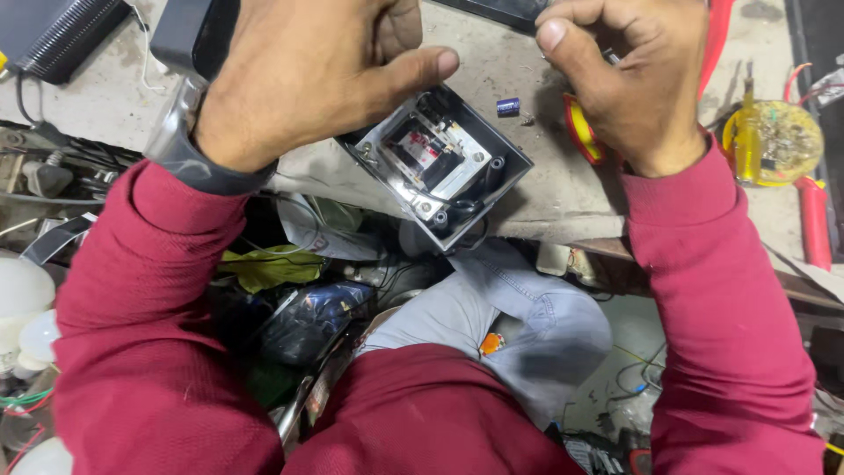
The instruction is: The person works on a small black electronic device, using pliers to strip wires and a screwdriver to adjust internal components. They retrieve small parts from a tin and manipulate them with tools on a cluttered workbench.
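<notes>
left hand [308, 79] pinching open grey switch box [437, 167] at frame centre, on bench [563, 189] edge. right hand [629, 75] closed on something small, unclear. rigid, light casing probably; exposed parts fragile, best gripped by outer walls.

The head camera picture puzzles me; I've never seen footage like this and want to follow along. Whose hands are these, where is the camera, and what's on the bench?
The camera sits on a person's head and looks down, so you see their own arms in red sleeves and their knee in jeans below.

The left hand, with a watch on the wrist, steadies an open black box at the edge of a grey workbench. Inside the box are a metal plate and electrical parts.

The right hand is closed in a pinching grip, seemingly on something small; what it is cannot be made out.

Also on the bench: a small blue capacitor, and at the right a round yellow circuit board near red-handled tools. White bulbs lie at the far left.
</notes>
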